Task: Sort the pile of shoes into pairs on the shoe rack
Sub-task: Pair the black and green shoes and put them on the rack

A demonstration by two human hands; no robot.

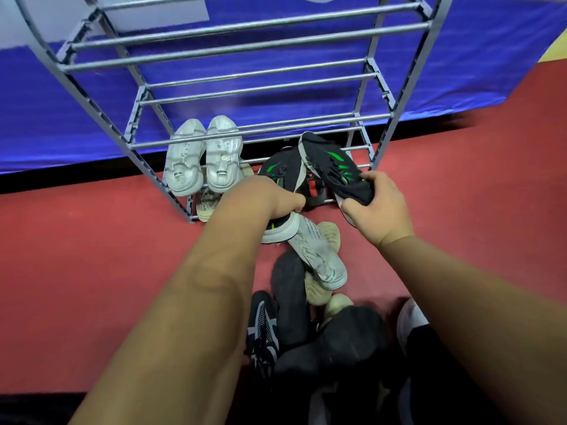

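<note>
On the low right rack (365, 148) bars: right grip (376, 207) clenched on black-green shoe (336, 170), left grip (270, 197) clutching its mate (280, 173); could slip between bars.

On the shoe rack (144, 87) sit two white sneakers (201, 154); two black-and-green shoes (306, 167) are held at it, one beige shoe (206, 207) beneath, roughly six piled before it.

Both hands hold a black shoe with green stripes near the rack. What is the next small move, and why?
Probably set both shoes down side by side on the low shelf, right of the white pair. The right hand holds one black-green shoe above the bars, the left hand grips its match beside it, and that part of the shoe rack looks free.
</note>
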